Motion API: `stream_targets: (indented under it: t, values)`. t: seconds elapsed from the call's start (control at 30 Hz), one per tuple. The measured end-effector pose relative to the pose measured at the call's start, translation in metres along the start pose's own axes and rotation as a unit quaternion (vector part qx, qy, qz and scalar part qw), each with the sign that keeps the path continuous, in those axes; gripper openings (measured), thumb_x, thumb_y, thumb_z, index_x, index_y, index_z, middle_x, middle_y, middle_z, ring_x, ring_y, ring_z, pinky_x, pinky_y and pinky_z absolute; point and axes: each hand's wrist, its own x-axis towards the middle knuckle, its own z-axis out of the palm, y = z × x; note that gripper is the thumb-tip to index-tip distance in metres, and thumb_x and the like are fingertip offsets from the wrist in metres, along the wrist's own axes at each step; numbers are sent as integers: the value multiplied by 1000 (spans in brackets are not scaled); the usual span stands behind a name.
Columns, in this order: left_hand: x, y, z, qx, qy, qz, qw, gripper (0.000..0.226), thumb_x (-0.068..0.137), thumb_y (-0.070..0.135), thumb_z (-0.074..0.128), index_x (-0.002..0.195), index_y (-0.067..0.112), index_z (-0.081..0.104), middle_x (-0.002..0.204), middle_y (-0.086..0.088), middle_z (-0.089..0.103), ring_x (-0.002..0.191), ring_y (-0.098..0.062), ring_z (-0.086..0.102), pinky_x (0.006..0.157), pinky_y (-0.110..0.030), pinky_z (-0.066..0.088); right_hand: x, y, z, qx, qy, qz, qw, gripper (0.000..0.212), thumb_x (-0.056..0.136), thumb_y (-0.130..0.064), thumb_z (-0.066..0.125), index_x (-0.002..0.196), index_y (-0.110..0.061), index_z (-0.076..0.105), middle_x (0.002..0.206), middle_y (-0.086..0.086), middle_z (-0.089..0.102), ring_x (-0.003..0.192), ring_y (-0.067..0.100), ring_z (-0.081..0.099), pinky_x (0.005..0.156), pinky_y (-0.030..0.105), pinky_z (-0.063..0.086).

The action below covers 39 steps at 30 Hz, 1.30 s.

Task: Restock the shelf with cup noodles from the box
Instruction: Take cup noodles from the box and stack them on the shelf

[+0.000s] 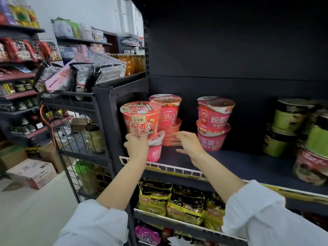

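My left hand (136,146) clamps tall red paper noodle cup (140,119), seating it atop pink cup (155,150) at dark shelf (230,164) front to stack; right hand (188,142) spread, steadying neighbouring stack.

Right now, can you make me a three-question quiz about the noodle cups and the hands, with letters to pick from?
1. Where does the red cup held by the left hand sit?
A. on a tilted pink cup
B. on the floor
C. on the green cups

2. How many cups are in the pink stack right of the right hand?
A. two
B. five
C. seven

3. How is the right hand?
A. open, holding nothing
B. gripping a jar
C. out of sight

Answers: 1 A, the red cup rests above the leaning pink one. 2 A, one cup sits on another. 3 A, its fingers are spread over the shelf.
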Motion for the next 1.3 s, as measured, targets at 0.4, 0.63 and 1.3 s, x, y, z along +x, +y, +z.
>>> stream_targets:
  t: [0.4, 0.63, 1.3]
  values:
    - [-254, -12, 97, 226, -235, 235, 916, 14, 93, 14, 51, 98, 16, 64, 97, 1, 66, 91, -15, 62, 80, -29, 49, -170, 58, -209, -105, 53, -118, 986, 32, 93, -2, 42, 82, -17, 68, 72, -1, 70, 71, 7, 66, 64, 18, 52]
    - [-417, -29, 162, 254, -267, 298, 881, 17, 93, 17, 53, 106, 13, 63, 96, 2, 64, 84, -8, 56, 70, -14, 36, -290, 87, -335, -155, 91, -106, 978, 26, 94, 0, 42, 88, -7, 66, 75, 8, 68, 62, 4, 63, 58, 8, 47]
    - [-774, -98, 301, 246, -496, 233, 800, 19, 93, 16, 50, 107, 9, 61, 103, -4, 64, 90, -18, 60, 73, -25, 44, -555, 238, -612, -314, 149, 176, 921, 25, 87, -9, 49, 95, -14, 72, 100, 11, 71, 74, 21, 59, 63, 28, 47]
